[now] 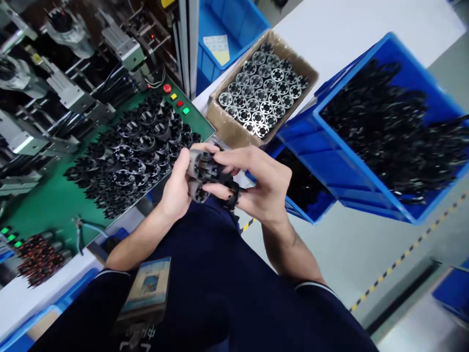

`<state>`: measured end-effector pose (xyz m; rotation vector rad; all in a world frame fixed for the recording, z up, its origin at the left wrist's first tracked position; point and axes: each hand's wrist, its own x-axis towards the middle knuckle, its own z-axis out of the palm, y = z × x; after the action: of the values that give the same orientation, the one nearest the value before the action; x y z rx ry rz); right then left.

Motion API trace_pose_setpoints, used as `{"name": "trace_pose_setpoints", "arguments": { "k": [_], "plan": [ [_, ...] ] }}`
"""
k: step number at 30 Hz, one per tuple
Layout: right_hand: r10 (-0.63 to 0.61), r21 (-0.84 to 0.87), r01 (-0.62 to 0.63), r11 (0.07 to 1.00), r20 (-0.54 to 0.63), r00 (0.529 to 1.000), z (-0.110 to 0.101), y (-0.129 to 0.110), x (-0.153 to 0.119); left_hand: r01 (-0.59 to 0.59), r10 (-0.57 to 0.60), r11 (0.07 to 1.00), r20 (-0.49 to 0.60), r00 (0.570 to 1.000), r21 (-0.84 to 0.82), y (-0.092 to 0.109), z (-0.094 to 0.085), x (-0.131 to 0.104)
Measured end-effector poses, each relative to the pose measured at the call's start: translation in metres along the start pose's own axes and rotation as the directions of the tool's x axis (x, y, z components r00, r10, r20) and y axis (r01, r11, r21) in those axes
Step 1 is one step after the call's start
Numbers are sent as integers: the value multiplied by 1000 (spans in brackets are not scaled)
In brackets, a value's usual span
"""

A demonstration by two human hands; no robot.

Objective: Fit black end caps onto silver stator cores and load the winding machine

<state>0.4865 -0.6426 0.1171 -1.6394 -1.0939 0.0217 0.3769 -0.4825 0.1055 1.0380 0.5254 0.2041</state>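
Observation:
My left hand (176,190) is closed around two slotted metal motor cores (199,192), held side by side in front of my body. From the other side my right hand (262,183) reaches in, with black plastic slotted rings (233,198) in its curled fingers. Its thumb and forefinger touch the cores, and a black piece sits against the upper core's open end. Blur and the fingers hide how far that piece goes in. Just left of my hands, many cores with black ends (135,146) stand packed on the green bench top (47,195).
A cardboard box (234,124) of bare metal cores stands ahead. To the right are a large blue bin (366,166) of black parts and a lower blue bin (311,215). Machine fixtures (73,93), pliers (82,230) and copper-wound parts (40,259) occupy the left.

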Motion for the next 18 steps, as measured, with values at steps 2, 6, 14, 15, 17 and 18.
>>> {"name": "trace_pose_setpoints", "arguments": {
  "k": [2, 6, 14, 15, 17, 18],
  "plan": [
    [7, 6, -7, 1000, 45, 999, 10, -13, 4, -53, 54, 998, -15, 998, 41, 1, -7, -14],
    [42, 19, -45, 999, 139, 989, 7, -25, 7, -123, 123, 992, 21, 992, 25, 0, -19, -31],
    [69, -35, -65, 997, 123, 990, 5, -35, -3, -124, 123, 991, 18, 992, 54, 6, -22, -38],
    [80, -36, -77, 996, 114, 990, 6, -35, -4, -125, 124, 990, 24, 992, 70, 6, -22, -38],
    [80, -21, -78, 997, 91, 993, 7, -34, -6, -123, 121, 987, 33, 992, 103, 6, -24, -38],
    [71, -9, -70, 997, 78, 994, 7, -33, -6, -125, 122, 985, 39, 992, 115, 5, -25, -38]
  ]
}}
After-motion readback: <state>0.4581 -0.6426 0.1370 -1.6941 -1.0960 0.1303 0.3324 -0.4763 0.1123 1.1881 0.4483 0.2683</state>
